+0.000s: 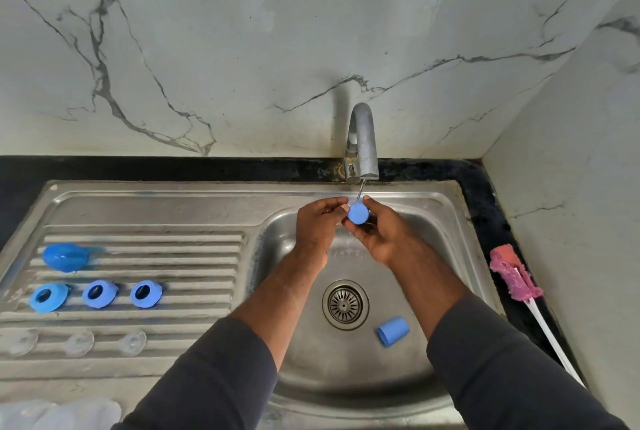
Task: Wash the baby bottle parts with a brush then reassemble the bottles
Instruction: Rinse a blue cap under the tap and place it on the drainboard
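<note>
Under the tap [362, 145], over the back of the sink [433, 207], both hands hold one blue cap [357, 214] where a thin stream of water falls, most likely so that it rinses without splashing the tabletop [485, 194]. The right hand [377, 235] cups the cap from below with its fingers curled round it and the thumb on top. The left hand [320, 221] has its fingers bent, and the fingertips pinch the cap's left edge, probably to turn it under the water.

A second blue cap [393, 331] lies on its side in the basin near the drain [344, 305], within easy reach, so it is probably next. On the ribbed drainboard [207, 256] to the left, three blue rings [99, 294] sit in a row. Three clear teats [79, 343] are lined up below them and another blue piece [65, 257] lies above, the parts sorted by kind, seemingly for reassembly. The pink brush [516, 277] lies on the tabletop to the right of the sink, well apart from both hands.
</note>
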The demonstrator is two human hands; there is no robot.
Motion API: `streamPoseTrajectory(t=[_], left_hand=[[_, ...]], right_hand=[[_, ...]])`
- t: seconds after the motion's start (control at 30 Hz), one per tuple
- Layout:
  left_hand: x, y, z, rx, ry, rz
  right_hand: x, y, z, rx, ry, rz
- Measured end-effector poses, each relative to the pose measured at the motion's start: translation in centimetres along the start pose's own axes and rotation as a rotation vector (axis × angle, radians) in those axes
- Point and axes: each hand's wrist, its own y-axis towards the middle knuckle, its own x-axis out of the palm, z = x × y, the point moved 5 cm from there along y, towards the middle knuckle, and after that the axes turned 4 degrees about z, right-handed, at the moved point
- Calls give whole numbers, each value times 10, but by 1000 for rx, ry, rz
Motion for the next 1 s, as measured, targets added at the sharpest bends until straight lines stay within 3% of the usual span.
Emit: streamPoseTrajectory(t=[0.27,0.63,0.73,0.83,1.0], left_hand=[[-16,1,5,87,79,-23],[-11,-18,-14,-25,-92,-115],[-6,-18,-11,-77,-113,-114],[-6,-18,-8,-150,-108,-124],[-14,-14,-9,-105,-99,-93]], right_hand=[[3,0,19,134,25,-6],[-19,7,24,144,-27,-98],[-21,10,18,38,-214,-109],[-17,8,4,-196,-501,-123],[-5,7,-4,-406,-691,-97]])
